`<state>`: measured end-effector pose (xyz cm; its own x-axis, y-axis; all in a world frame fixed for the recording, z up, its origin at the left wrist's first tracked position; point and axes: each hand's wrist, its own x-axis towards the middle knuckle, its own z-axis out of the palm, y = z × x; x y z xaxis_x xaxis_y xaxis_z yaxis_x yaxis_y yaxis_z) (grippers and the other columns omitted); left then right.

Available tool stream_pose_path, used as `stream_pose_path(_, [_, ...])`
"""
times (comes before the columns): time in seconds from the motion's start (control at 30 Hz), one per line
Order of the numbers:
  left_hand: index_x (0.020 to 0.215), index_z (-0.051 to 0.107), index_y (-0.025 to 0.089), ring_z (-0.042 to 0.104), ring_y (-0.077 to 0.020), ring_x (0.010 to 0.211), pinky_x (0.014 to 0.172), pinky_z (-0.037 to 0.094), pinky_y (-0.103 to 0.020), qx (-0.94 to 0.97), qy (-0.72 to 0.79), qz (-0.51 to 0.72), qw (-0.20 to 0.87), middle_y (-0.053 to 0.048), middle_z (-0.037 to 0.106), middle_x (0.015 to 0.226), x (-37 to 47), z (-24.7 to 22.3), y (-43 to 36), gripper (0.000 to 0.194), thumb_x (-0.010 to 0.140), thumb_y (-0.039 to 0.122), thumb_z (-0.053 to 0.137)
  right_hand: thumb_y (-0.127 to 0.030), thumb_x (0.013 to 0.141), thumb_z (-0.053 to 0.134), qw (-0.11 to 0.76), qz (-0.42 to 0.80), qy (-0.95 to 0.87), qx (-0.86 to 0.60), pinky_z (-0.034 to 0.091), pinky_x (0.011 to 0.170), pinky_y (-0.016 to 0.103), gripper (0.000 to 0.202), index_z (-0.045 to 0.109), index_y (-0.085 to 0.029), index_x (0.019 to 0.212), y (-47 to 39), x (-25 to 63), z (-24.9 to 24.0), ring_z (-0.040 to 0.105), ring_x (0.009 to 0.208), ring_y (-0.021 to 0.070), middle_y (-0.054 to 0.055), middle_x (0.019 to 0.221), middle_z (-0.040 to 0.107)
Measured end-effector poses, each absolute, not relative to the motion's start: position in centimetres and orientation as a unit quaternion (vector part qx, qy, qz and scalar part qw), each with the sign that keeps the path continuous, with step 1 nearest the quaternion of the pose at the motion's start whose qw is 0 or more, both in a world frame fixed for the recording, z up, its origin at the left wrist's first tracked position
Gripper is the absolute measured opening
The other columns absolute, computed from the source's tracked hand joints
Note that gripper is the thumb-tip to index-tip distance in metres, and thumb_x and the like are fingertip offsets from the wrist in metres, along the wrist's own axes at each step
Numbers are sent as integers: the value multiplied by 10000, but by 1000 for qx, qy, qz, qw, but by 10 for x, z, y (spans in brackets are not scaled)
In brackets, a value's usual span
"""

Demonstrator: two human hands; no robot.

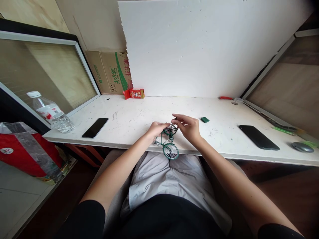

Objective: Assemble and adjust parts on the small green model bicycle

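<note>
A small green model bicycle (170, 151) lies tilted at the front edge of the white table, its green-rimmed wheel sticking out over my lap. My left hand (157, 128) is closed on the bicycle near its far, dark wheel. My right hand (187, 126) is at the other side of that wheel, thumb and fingers pinched together at its rear end. Whatever is between those right fingertips is too small to make out. A little dark green block (204, 119) lies on the table to the right of my right hand.
Phones lie left (95, 127) and right (259, 137). A water bottle (53, 114) leans at the left end, and a red small box (136, 93) stands at the back before a cardboard carton (109, 73). A grey mouse (302, 147) sits far right. A white board (174, 49) rises behind.
</note>
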<state>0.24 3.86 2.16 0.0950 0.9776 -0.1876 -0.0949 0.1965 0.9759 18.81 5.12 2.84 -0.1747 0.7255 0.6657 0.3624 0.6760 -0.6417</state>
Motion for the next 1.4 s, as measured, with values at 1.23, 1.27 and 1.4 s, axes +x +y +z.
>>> stream_pose_path(1.23, [1011, 737, 182, 731, -224, 870, 750, 521, -275, 549, 498, 601, 299, -102, 801, 953, -4, 58, 26, 354, 886, 509, 790, -465, 1153, 315, 371, -198, -804, -420, 236, 563, 339, 460, 618, -202, 928, 34, 196, 60, 528, 645, 202, 80, 768, 665])
stream_pose_path(1.27, [1016, 738, 183, 730, -226, 885, 765, 522, -277, 551, 498, 602, 293, -106, 802, 969, -4, 59, 25, 347, 893, 504, 784, -434, 1152, 324, 367, -195, -809, -417, 253, 574, 340, 424, 616, -200, 953, 33, 195, 60, 540, 663, 207, 81, 782, 668])
stream_pose_path(1.4, [1042, 743, 188, 725, -221, 899, 794, 513, -276, 560, 496, 616, 248, -110, 801, 1001, -7, 65, 21, 326, 905, 483, 775, -366, 1151, 335, 345, -190, -833, -388, 288, 603, 341, 373, 603, -208, 945, 32, 192, 62, 562, 720, 216, 83, 811, 666])
